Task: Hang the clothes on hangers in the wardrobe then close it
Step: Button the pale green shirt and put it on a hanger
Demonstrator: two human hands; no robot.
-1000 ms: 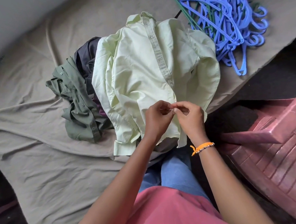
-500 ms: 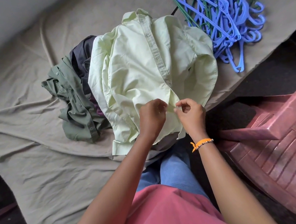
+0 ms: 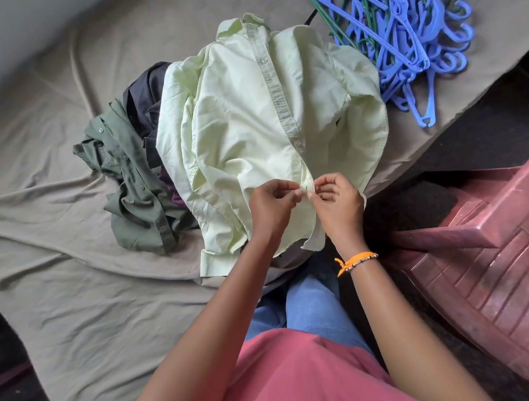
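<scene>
A pale green shirt (image 3: 251, 123) lies front-up on the bed, collar pointing away from me, its button placket running down the middle. My left hand (image 3: 271, 204) and my right hand (image 3: 337, 201) meet at the lower end of the placket, each pinching one edge of the shirt's front. An olive green shirt (image 3: 130, 184) and a dark garment (image 3: 147, 105) lie crumpled partly under its left side. A tangled heap of blue and green plastic hangers (image 3: 401, 31) rests at the bed's far right. No wardrobe is in view.
A taupe bedsheet (image 3: 75, 291) covers the bed. A reddish-brown plastic chair (image 3: 486, 263) stands close on my right, beside the bed's edge. A pale wall (image 3: 10, 33) runs along the far left.
Both hands have stayed together low on the placket, shifting a little along it while the fingers work the fabric. The shirt and the pile have not moved.
</scene>
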